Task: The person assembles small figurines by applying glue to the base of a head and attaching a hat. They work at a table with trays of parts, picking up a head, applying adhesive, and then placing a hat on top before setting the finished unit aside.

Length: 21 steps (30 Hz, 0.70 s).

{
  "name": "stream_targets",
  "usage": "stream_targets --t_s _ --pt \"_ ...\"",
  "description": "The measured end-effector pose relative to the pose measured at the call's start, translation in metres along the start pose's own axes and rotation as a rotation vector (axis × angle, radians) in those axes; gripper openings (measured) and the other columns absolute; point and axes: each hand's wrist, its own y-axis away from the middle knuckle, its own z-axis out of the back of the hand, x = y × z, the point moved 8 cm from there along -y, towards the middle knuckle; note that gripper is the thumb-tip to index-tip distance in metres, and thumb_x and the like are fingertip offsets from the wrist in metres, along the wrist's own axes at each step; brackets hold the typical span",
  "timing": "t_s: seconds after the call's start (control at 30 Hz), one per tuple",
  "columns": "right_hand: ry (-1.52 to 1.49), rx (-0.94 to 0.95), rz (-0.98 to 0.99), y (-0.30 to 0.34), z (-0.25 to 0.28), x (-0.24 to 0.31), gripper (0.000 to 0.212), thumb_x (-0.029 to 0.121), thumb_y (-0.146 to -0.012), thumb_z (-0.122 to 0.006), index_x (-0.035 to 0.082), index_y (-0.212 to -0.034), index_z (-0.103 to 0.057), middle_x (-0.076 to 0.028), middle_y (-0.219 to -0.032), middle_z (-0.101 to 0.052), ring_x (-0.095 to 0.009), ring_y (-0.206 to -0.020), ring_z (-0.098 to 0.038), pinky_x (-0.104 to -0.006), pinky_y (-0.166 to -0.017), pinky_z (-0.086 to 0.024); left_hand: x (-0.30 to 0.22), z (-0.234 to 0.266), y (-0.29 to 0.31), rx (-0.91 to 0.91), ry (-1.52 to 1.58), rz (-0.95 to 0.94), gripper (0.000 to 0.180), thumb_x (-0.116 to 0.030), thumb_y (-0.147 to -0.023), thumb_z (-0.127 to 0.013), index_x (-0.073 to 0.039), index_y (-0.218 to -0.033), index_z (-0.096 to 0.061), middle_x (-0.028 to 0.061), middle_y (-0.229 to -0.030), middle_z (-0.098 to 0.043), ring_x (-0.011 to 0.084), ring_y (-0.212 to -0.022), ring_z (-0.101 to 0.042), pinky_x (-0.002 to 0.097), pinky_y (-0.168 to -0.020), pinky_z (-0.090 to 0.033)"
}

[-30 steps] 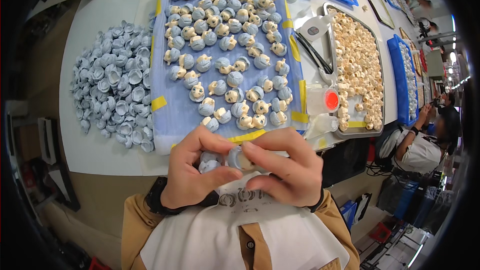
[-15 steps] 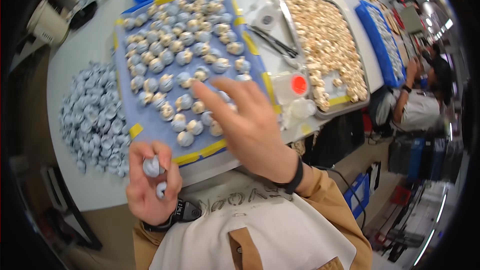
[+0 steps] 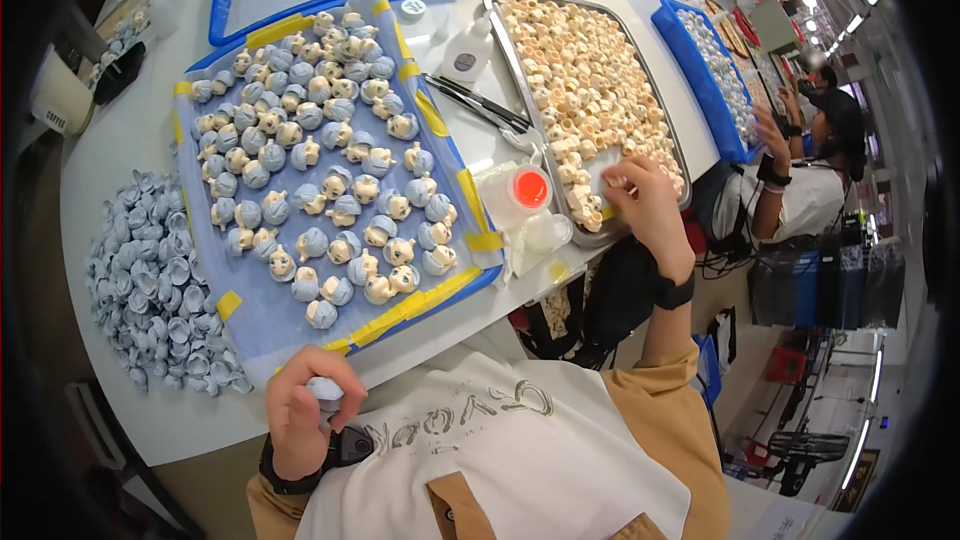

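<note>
My left hand (image 3: pixel 312 408) is curled at the front edge of the table, its fingers closed round a pale blue-grey hair shell (image 3: pixel 325 390). Over the near end of a metal tray (image 3: pixel 601 164), my right hand (image 3: pixel 650 202) has its fingertips drawn together. What they hold, if anything, is too small to make out. Cream-coloured hollow doll-face parts (image 3: pixel 590 70) fill most of that tray. In front of me, a cloth-lined blue tray (image 3: pixel 262 312) with yellow tape carries many small doll heads (image 3: pixel 343 208) with blue-grey hair.
A heap of blue-grey hair shells (image 3: pixel 160 290) lies at the left. Between the trays are black tweezers (image 3: pixel 475 100), a white bottle (image 3: pixel 468 50), a red-topped jar (image 3: pixel 530 188) and a small clear container (image 3: pixel 548 232). A co-worker (image 3: pixel 790 190) sits at the far right.
My right hand has moved from above the doll heads rightward to the metal tray. The left hand stays near the table edge with a hair shell. The view has shifted.
</note>
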Motion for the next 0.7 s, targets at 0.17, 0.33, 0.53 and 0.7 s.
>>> stream_targets --t_s 0.17,0.33,0.53,0.7 --pt "-0.17 -0.218 -0.015 0.021 0.039 0.061 0.021 0.0 -0.073 -0.064 0.0 -0.094 -0.06 -0.012 -0.086 -0.062 -0.018 -0.064 -0.058 -0.0264 -0.061 -0.048 0.011 -0.013 0.001 0.135 -0.015 0.184 0.047 -0.046 -0.091 -0.043 0.001 -0.092 -0.051 0.0063 -0.074 -0.053 0.008 -0.055 -0.042 0.0211 -0.05 -0.032" --pt "-0.751 0.231 0.82 0.069 0.0 0.224 0.026 0.001 -0.074 -0.062 0.0 -0.101 -0.061 -0.015 -0.096 -0.059 -0.024 -0.075 -0.059 -0.03 -0.064 -0.047 0.007 -0.03 -0.008 0.166 -0.033 0.176 0.042 -0.04 -0.086 -0.057 0.001 -0.097 -0.05 0.0054 -0.086 -0.054 0.0098 -0.072 -0.048 0.023 -0.064 -0.039" --pt "-0.905 0.229 0.821 0.069 -0.03 0.258 0.035 0.002 -0.073 -0.063 -0.003 -0.106 -0.053 -0.014 -0.098 -0.051 -0.026 -0.086 -0.054 -0.0324 -0.07 -0.047 0.009 -0.017 0.001 0.117 -0.097 0.102 0.042 -0.035 -0.084 -0.061 0.001 -0.103 -0.051 0.0046 -0.093 -0.056 0.0114 -0.085 -0.051 0.0252 -0.074 -0.041" --pt "-0.947 0.288 0.804 0.069 -0.028 0.255 0.031 0.001 -0.075 -0.065 -0.004 -0.106 -0.059 -0.015 -0.099 -0.057 -0.024 -0.076 -0.056 -0.0308 -0.063 -0.046 0.009 -0.024 -0.001 0.239 -0.041 0.117 0.039 -0.035 -0.085 -0.059 0.001 -0.098 -0.055 0.0066 -0.09 -0.058 0.0135 -0.078 -0.054 0.0248 -0.069 -0.042"
